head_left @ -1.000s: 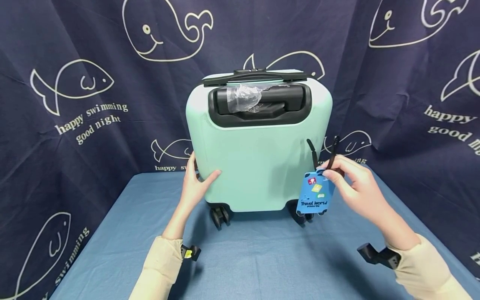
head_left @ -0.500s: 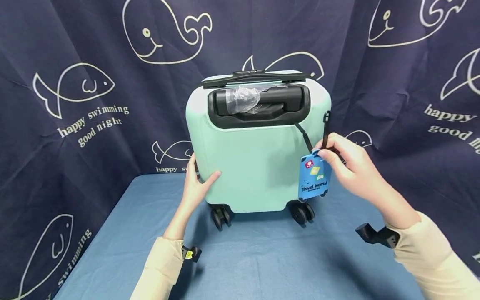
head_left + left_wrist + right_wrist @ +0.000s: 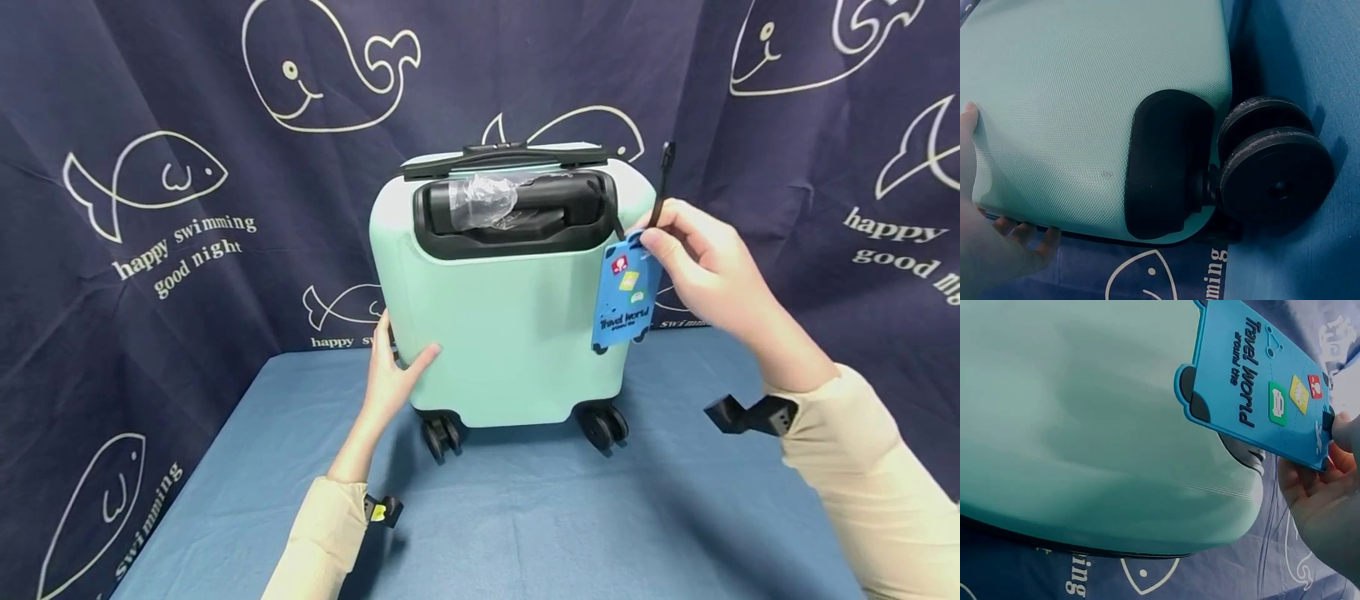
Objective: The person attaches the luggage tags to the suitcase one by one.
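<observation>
A mint-green suitcase (image 3: 510,342) stands upright on its black wheels. My left hand (image 3: 390,375) grips its left side, thumb on the front face and fingers round the edge. In the left wrist view those fingertips (image 3: 1022,231) reach the dark seam. My right hand (image 3: 705,267) pinches a blue luggage tag (image 3: 626,292) at its top, where a black strap (image 3: 665,171) is attached. One strap end sticks up above the hand; the other overlaps the dark handle recess. Printed "Travel World", the tag hangs in front of the suitcase's upper right side.
Crumpled clear plastic (image 3: 482,202) covers part of the retracted trolley handle (image 3: 555,192). A black carry handle (image 3: 506,158) spans the suitcase top. Blue cloth (image 3: 517,517) covers the table, and a navy curtain (image 3: 465,50) with fish drawings hangs behind.
My right hand has raised the luggage tag from near the right wheel to beside the handle recess. The left hand and suitcase have stayed in place.
</observation>
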Demonstrator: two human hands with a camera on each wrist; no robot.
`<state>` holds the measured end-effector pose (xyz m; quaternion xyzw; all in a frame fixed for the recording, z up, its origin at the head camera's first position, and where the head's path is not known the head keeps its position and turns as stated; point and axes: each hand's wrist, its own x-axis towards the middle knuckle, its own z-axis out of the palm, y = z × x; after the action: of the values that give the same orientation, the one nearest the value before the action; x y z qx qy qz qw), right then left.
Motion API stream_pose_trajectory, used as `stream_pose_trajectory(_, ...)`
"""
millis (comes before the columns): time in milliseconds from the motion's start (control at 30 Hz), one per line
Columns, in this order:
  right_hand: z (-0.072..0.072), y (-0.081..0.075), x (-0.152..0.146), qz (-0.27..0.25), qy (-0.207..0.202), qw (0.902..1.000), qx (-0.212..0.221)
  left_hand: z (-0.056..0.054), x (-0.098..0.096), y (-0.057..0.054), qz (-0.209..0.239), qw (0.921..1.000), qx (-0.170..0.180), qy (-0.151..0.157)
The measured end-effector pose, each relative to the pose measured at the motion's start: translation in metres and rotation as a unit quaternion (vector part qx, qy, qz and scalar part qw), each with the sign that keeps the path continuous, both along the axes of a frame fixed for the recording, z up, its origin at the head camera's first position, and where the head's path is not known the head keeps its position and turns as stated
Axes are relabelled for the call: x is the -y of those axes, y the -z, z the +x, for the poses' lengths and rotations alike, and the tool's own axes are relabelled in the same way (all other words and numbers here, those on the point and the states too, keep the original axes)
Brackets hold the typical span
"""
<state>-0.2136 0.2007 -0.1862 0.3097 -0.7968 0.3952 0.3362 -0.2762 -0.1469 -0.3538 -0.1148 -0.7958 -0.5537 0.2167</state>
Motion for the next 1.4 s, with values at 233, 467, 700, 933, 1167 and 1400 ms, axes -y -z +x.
stream_pose_trajectory(233, -0.013, -0.016, 0.002, -0.027, -0.010, 0.9994, 0.019, 0.000, 0.001, 0.002, -0.003, 1.0000, -0.003, -0.002)
stream_pose_trajectory(467, -0.025, -0.032, 0.009, -0.035, -0.029, 0.9979, 0.046, -0.001, 0.000, 0.003, -0.003, 1.0000, 0.001, -0.002)
stream_pose_trajectory(700, -0.035, -0.047, 0.017, -0.049, -0.053, 0.9951, 0.067, 0.001, -0.001, 0.000, 0.001, 0.9999, 0.015, 0.000)
stream_pose_trajectory(933, -0.047, -0.057, 0.022, -0.052, -0.081, 0.9924, 0.077, 0.013, -0.007, -0.016, 0.000, 0.9997, 0.025, 0.000)
stream_pose_trajectory(1167, -0.059, -0.067, 0.029, -0.034, -0.128, 0.9860, 0.101, 0.029, -0.011, -0.029, 0.003, 0.9994, 0.035, 0.000)
stream_pose_trajectory(1400, -0.063, -0.079, 0.034, 0.021, -0.081, 0.9888, 0.123, 0.027, -0.011, -0.027, 0.004, 0.9997, 0.023, 0.002)
